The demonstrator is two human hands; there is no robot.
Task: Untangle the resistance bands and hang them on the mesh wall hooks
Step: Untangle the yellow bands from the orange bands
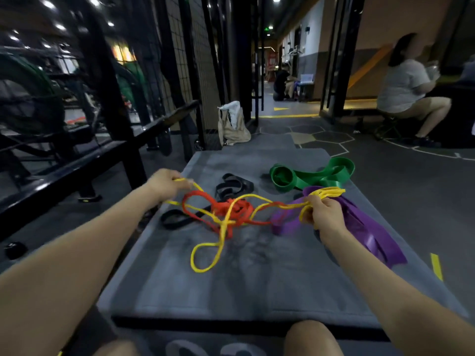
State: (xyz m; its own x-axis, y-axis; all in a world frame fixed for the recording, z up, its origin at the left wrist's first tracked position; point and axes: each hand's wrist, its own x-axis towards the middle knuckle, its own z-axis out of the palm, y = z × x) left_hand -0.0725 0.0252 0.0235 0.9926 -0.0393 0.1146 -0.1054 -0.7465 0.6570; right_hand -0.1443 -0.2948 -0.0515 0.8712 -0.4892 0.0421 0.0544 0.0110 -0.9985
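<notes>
A thin yellow band (205,255) stretches between both hands above a grey mat (257,291). My left hand (165,185) pinches one end of it; my right hand (322,214) grips a bunch of its loops. The yellow band is knotted through an orange band (226,209) at the mat's middle. A black band (232,186) lies behind the tangle. A wide purple band (365,235) lies under my right hand. At the mat's far right sits a wide green band (311,176). The mesh wall (195,60) rises at the far left; I see no hooks clearly.
Black gym frames and benches (77,155) line the left side. A beige bag (232,124) stands beyond the mat by the mesh. A seated person (408,91) is at the right, another crouches far down the corridor. My knees show at the bottom edge.
</notes>
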